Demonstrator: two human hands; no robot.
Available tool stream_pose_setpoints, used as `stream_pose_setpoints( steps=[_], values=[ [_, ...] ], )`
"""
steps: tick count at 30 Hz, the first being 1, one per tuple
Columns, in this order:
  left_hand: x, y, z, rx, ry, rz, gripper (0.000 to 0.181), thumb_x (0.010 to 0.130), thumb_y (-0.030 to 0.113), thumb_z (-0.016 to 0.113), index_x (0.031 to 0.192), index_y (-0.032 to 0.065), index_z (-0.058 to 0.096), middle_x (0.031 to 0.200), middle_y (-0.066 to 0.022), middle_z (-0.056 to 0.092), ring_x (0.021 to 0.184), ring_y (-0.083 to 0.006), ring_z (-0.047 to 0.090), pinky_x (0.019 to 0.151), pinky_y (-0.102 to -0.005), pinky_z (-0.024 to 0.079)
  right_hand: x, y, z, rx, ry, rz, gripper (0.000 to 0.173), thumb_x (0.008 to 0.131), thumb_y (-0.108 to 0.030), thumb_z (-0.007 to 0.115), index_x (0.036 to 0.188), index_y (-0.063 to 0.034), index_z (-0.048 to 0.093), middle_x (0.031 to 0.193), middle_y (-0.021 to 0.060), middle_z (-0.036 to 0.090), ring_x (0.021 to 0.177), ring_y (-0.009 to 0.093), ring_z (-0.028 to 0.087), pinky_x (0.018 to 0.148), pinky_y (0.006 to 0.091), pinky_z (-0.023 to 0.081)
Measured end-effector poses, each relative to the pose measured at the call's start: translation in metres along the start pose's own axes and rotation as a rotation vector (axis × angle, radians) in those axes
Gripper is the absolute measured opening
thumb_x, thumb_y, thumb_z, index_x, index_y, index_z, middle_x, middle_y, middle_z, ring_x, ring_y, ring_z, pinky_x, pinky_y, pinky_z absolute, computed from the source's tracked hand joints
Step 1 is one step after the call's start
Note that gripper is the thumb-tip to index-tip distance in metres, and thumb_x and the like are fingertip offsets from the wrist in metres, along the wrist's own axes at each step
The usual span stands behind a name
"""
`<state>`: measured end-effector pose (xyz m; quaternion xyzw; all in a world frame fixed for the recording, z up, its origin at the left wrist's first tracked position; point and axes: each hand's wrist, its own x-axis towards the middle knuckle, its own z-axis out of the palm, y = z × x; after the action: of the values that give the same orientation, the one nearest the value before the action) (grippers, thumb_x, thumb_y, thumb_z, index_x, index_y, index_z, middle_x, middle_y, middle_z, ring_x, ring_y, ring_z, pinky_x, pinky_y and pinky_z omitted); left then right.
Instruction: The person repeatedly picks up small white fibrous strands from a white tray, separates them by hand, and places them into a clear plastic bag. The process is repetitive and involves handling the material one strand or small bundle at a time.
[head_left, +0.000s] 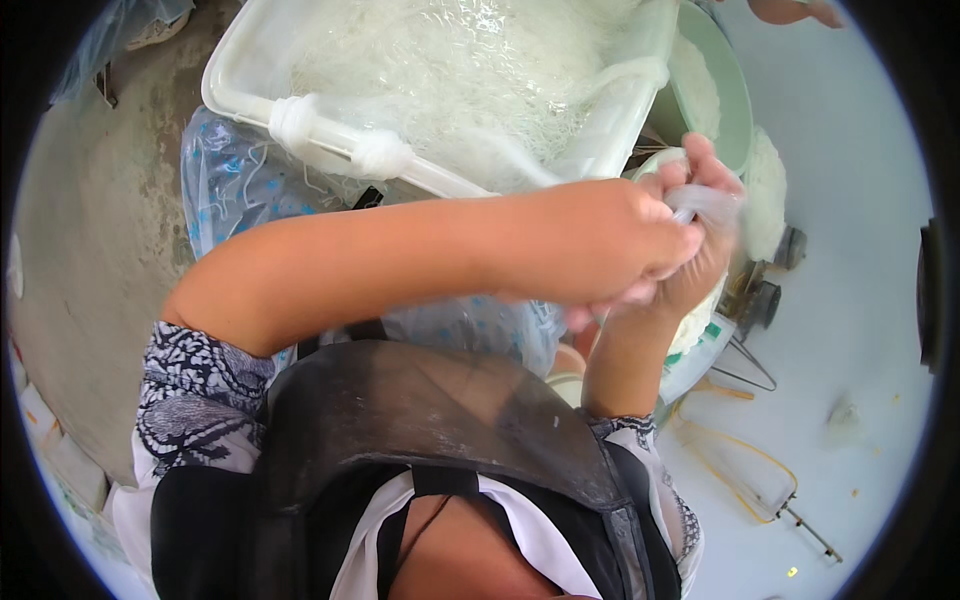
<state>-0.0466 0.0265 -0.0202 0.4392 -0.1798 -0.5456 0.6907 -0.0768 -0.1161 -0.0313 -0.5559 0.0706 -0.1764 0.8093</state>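
Note:
My left hand reaches across my body in a fist, pressed against my right hand. A translucent whitish bundle of fine netting passes between the two hands and lies across the fingers of the right one. Motion blur softens both hands. Ahead of me, a white plastic tub holds a loose mass of fine clear netting. Gathered white bundles are wrapped around its near rim. A pale strand runs from the tub toward my hands, partly hidden by my left forearm.
A light green basin with white netting stands right of the tub. Clear plastic sheeting with blue marks hangs below the tub. Yellow cord on a metal rod and a bent wire lie right. Another person's hand shows top right.

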Motion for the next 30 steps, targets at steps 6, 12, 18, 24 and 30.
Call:
stream_pose_setpoints(
  steps=[6,12,18,24,30],
  values=[
    [-0.008,-0.003,-0.004,0.730,0.322,0.608,0.018,0.082,0.017,0.050,0.078,0.0002,0.054,0.060,-0.0119,0.055,0.056,-0.0245,0.055,0.051,-0.0348,0.044,-0.003,-0.024,0.001,-0.972,-0.357,-0.600,0.015,0.080,-0.010,0.063,0.079,0.0045,0.063,0.094,0.0158,0.065,0.081,0.020,0.062,0.069,0.0269,0.048],
    [-0.021,0.026,-0.014,1.297,0.101,0.599,0.014,0.073,0.008,0.051,0.077,-0.0005,0.061,0.068,-0.0192,0.058,0.065,-0.0316,0.057,0.058,-0.0387,0.047,-0.013,-0.047,-0.007,-1.220,-0.749,-0.440,0.014,0.078,-0.009,0.060,0.081,0.0043,0.062,0.089,0.0139,0.063,0.077,0.027,0.061,0.072,0.0311,0.047],
    [0.026,-0.015,0.005,-0.386,0.315,0.771,0.033,0.095,0.028,0.041,0.100,0.0001,0.058,0.082,-0.0043,0.058,0.085,-0.0151,0.058,0.075,-0.0286,0.050,-0.002,-0.024,0.000,-0.135,-0.106,-0.300,0.022,0.078,-0.010,0.048,0.088,0.0064,0.058,0.110,0.0240,0.056,0.101,0.027,0.053,0.087,0.0337,0.040],
    [0.035,0.012,-0.001,0.969,0.312,0.956,0.023,0.080,0.022,0.057,0.080,-0.0004,0.063,0.070,-0.0155,0.060,0.063,-0.0276,0.056,0.061,-0.0347,0.044,-0.004,-0.027,-0.019,-0.071,-0.163,-0.329,0.028,0.088,-0.019,0.035,0.086,0.0011,0.055,0.119,0.0281,0.050,0.119,0.035,0.043,0.102,0.0414,0.029],
    [0.025,0.004,-0.026,0.534,-0.033,0.296,0.026,0.087,0.025,0.051,0.079,0.0015,0.058,0.054,-0.0041,0.042,0.051,-0.0147,0.043,0.050,-0.0289,0.035,-0.009,-0.022,-0.026,0.096,-0.340,-0.306,0.034,0.096,-0.029,0.030,0.083,-0.0040,0.049,0.118,0.0203,0.049,0.108,0.036,0.045,0.092,0.0475,0.034]
  ],
)
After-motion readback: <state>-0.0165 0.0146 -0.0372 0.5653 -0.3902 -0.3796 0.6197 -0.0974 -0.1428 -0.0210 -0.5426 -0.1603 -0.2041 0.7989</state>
